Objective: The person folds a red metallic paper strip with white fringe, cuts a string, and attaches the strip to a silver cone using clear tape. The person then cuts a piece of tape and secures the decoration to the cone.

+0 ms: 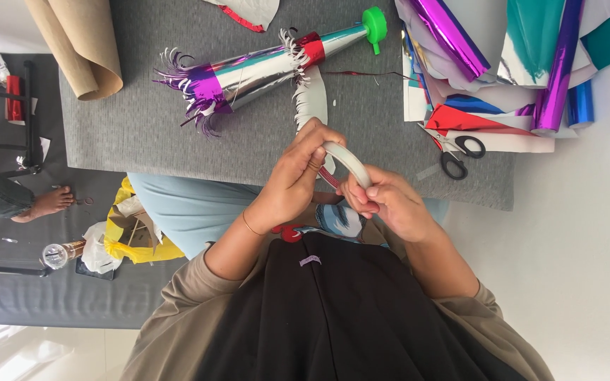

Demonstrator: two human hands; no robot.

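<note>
A white tape roll (347, 159) is held between both hands over my lap. My left hand (292, 180) pinches its upper end with fingertips near the roll's edge. My right hand (390, 201) grips the roll's lower side. Just beyond the hands, a white fringed strip (311, 99) lies on the grey mat (142, 134). A silver cone (262, 70) with purple and red fringes and a green tip lies on the mat further away.
Scissors (457, 149) with black handles lie at the mat's right part, beside several rolls and sheets of shiny foil (503, 63). A brown paper roll (79, 42) sits at the mat's left. Another person's foot (47, 203) and a yellow bag (128, 236) are on the floor at left.
</note>
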